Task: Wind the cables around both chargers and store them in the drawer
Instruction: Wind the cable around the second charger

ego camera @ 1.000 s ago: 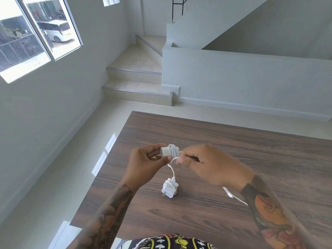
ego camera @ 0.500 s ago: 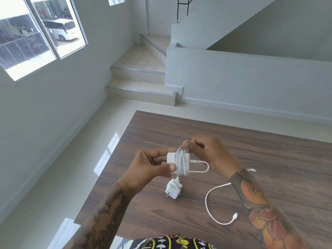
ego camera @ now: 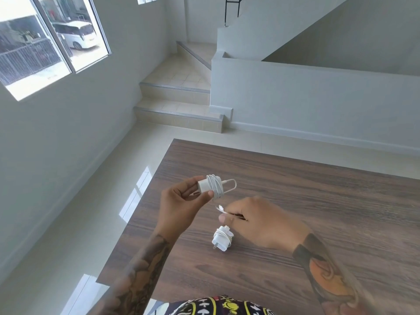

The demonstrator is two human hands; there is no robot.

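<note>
white boxy charger [ego camera: 205,186], cable [ego camera: 217,186] coiled round

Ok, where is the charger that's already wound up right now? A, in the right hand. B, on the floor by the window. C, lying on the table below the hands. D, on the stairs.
C: the wound charger lies on the table, while the left hand holds the other charger and the right hand pinches its cable end.
</note>
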